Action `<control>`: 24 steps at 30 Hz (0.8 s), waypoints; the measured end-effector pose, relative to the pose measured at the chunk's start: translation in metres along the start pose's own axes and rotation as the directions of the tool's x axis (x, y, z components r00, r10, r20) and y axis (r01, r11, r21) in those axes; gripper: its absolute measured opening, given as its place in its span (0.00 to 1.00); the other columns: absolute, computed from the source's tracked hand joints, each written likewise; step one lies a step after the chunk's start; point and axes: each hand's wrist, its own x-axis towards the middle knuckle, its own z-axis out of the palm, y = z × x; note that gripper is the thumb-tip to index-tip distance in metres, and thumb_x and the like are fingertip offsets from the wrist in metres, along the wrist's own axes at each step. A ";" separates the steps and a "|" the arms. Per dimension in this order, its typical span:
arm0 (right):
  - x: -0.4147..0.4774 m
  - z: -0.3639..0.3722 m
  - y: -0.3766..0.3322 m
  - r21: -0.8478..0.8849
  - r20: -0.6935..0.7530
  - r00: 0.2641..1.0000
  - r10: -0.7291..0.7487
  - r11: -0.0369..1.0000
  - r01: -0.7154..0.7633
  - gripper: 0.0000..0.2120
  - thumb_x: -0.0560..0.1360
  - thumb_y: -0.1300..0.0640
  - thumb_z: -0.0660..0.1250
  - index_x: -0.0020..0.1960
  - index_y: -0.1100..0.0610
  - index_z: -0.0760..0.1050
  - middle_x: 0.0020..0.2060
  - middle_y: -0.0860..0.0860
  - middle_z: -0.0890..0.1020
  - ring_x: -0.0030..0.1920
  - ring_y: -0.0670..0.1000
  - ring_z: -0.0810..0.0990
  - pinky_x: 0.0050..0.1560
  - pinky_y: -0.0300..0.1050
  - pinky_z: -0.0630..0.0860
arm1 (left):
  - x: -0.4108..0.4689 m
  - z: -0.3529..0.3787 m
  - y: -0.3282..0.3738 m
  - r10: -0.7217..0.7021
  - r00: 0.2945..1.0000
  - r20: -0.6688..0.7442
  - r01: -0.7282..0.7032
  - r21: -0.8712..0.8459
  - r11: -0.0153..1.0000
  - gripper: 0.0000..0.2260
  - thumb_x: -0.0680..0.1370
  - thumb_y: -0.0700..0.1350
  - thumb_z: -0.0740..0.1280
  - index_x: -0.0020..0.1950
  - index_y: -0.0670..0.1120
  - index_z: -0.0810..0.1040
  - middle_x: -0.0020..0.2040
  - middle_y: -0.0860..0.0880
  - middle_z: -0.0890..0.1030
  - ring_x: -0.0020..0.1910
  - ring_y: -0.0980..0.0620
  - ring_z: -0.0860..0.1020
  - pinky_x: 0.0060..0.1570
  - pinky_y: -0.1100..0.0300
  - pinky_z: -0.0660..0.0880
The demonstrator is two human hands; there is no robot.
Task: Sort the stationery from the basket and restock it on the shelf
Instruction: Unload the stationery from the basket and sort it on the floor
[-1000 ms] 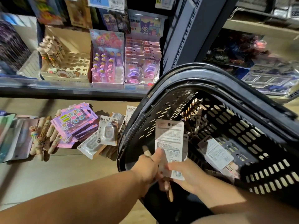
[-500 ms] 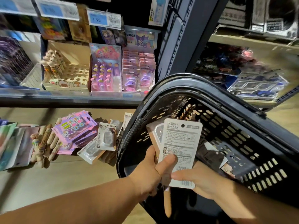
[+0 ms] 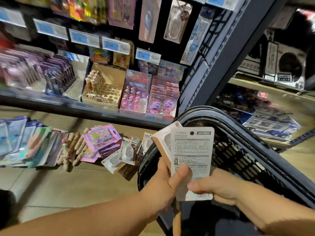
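Fingers of the left hand (image 3: 163, 183) are curled round two carded packs (image 3: 192, 155), thumb pressed on the front one's printed back, while the right hand (image 3: 216, 183) pinches that card's lower edge near the barcode. Both packs are held up over the black basket (image 3: 238, 155), in front of the shelf (image 3: 102, 108). We judge they are being squared together so like goes with like, since matching packs (image 3: 127, 154) already lie on the floor (image 3: 68, 184) beside pens (image 3: 73, 150) and sticker sheets (image 3: 102, 140).
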 end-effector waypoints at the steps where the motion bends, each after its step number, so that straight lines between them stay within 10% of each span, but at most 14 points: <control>1: 0.001 0.004 -0.008 -0.020 0.016 1.000 -0.008 1.000 0.008 0.29 0.55 0.59 0.76 0.57 0.52 0.80 0.55 0.53 0.84 0.57 0.52 0.82 0.62 0.50 0.76 | -0.002 -0.004 0.003 0.018 1.000 -0.020 -0.019 -0.018 1.000 0.24 0.73 0.59 0.62 0.67 0.61 0.59 0.56 0.70 0.74 0.46 0.80 0.74 0.41 0.82 0.69; 8: 0.029 0.046 -0.075 -0.056 0.106 0.981 -0.164 0.984 0.171 0.23 0.65 0.61 0.69 0.59 0.50 0.77 0.51 0.46 0.85 0.50 0.45 0.83 0.46 0.37 0.78 | -0.009 -0.058 0.063 0.145 0.976 -0.164 -0.138 0.049 0.989 0.32 0.69 0.73 0.61 0.70 0.64 0.60 0.57 0.65 0.79 0.47 0.61 0.81 0.37 0.71 0.75; 11: 0.056 0.076 -0.106 -0.036 0.129 0.958 -0.255 0.965 0.261 0.22 0.65 0.58 0.77 0.57 0.48 0.77 0.55 0.48 0.84 0.57 0.48 0.81 0.60 0.47 0.76 | -0.005 -0.102 0.088 0.186 0.953 -0.237 -0.167 0.097 0.981 0.39 0.64 0.75 0.63 0.72 0.65 0.60 0.61 0.63 0.79 0.58 0.59 0.79 0.56 0.59 0.77; 16: 0.114 0.128 -0.144 -0.067 0.060 0.908 -0.414 0.906 0.418 0.31 0.53 0.34 0.79 0.52 0.46 0.81 0.54 0.49 0.84 0.60 0.60 0.79 0.66 0.63 0.71 | -0.007 -0.170 0.127 0.250 0.911 -0.329 -0.223 0.118 0.968 0.30 0.65 0.73 0.65 0.64 0.65 0.65 0.58 0.63 0.79 0.56 0.60 0.79 0.48 0.65 0.76; 24: 0.197 0.198 -0.176 0.222 -0.009 0.839 -0.544 0.817 0.532 0.07 0.69 0.54 0.74 0.46 0.46 0.85 0.50 0.50 0.86 0.53 0.51 0.84 0.56 0.53 0.79 | 0.003 -0.267 0.143 0.263 0.895 -0.361 -0.229 0.135 0.964 0.25 0.70 0.65 0.68 0.65 0.61 0.67 0.58 0.58 0.81 0.46 0.64 0.82 0.50 0.62 0.80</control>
